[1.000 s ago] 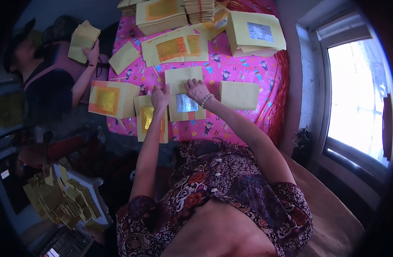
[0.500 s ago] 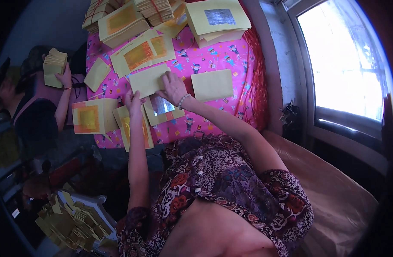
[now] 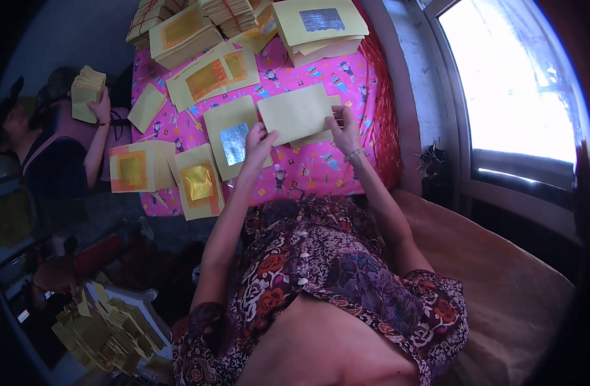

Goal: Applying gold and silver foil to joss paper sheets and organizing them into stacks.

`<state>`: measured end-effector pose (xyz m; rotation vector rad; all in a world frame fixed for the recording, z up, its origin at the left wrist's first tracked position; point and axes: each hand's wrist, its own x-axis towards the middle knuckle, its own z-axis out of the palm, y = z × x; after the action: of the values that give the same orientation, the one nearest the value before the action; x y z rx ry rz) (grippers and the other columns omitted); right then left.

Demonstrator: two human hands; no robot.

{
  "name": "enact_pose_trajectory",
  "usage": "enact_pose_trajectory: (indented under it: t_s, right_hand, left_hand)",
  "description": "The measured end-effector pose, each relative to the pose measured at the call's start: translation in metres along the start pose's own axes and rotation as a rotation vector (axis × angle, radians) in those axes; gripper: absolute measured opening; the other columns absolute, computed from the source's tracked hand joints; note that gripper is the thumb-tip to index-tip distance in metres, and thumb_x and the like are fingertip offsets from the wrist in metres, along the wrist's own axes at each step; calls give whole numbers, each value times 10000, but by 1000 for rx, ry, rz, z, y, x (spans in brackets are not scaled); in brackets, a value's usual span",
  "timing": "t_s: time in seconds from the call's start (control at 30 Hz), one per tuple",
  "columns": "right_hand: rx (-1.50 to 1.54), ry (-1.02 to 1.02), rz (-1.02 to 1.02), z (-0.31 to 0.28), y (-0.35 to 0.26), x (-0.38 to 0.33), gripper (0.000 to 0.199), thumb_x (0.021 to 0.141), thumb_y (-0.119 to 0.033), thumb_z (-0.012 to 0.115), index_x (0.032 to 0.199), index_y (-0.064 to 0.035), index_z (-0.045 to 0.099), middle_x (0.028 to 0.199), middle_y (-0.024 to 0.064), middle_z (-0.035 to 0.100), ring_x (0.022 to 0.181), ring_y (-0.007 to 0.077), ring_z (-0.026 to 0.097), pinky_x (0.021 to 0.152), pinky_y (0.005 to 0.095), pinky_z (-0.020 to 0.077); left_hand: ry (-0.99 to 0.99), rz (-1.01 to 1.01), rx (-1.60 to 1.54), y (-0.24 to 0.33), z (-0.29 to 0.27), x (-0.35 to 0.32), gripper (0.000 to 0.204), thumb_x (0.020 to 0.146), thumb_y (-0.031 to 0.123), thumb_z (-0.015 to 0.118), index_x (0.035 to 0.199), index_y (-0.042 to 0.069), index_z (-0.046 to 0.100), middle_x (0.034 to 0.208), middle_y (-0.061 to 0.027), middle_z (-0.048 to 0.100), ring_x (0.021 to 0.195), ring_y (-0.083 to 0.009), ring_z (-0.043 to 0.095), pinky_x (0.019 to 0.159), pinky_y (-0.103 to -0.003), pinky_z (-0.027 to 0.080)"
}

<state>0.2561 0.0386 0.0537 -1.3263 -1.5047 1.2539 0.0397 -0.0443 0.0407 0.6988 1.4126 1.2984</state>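
Note:
A folded plain yellow paper is held between my two hands over the pink tablecloth. My left hand pinches its lower left corner with thumb and fingers. My right hand, a bracelet at the wrist, is closed at its right edge. Beneath it, the edges of other yellow paper show; how many pieces lie there is hidden. Just left of my left hand lies a yellow sheet with a silver foil square. Beside that is a yellow sheet with a gold foil square.
Sheets with orange-gold squares lie farther back. Tied bundles and a tall stack with a silver square stand at the far edge. Red strands hang at the right. At the left another person holds a yellow paper stack.
Both hands have moved right with the folded paper, from beside the silver-foil sheet to over the plain paper at the right. The silver-foil sheet is now uncovered.

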Motion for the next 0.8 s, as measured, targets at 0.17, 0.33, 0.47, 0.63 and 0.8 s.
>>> enact_pose_trajectory:
  t_s: [0.17,0.33,0.47,0.63,0.8]
  right_hand:
    - [-174,56,57,-12,36,1,255,829,-90,594,1051,7,515,860,97,630,763,157,618,688,300,497]
    - [-360,109,61,-15,57,0,244,827,-121,579,1026,4,518,796,126,639,719,201,635,663,324,497]
    - [-353,108,87,-13,72,1,251,818,-113,550,1033,2,488,798,180,635,716,313,635,644,402,487]
    - [-302,92,80,-14,80,0,249,815,-102,540,1019,20,469,800,197,627,727,324,633,643,408,485]
    - [-378,88,90,-15,75,-3,230,802,-84,544,991,20,465,784,209,607,714,354,613,641,437,475]
  left_hand:
    - [60,5,236,-41,18,21,218,777,94,653,958,-5,580,814,-79,661,717,-128,624,632,-253,494]
    - [61,-55,448,-57,29,36,236,760,96,676,958,-6,599,842,-81,665,736,-130,629,643,-259,497]
    - [60,-44,488,-67,31,39,232,760,68,680,963,-14,602,852,-79,663,743,-125,628,646,-251,506]
    - [71,-52,490,-76,29,42,248,752,58,685,974,-16,602,851,-77,664,744,-124,628,642,-248,509]
    - [92,-68,471,-75,31,40,273,736,63,699,977,-18,600,840,-76,664,737,-126,628,641,-255,510]
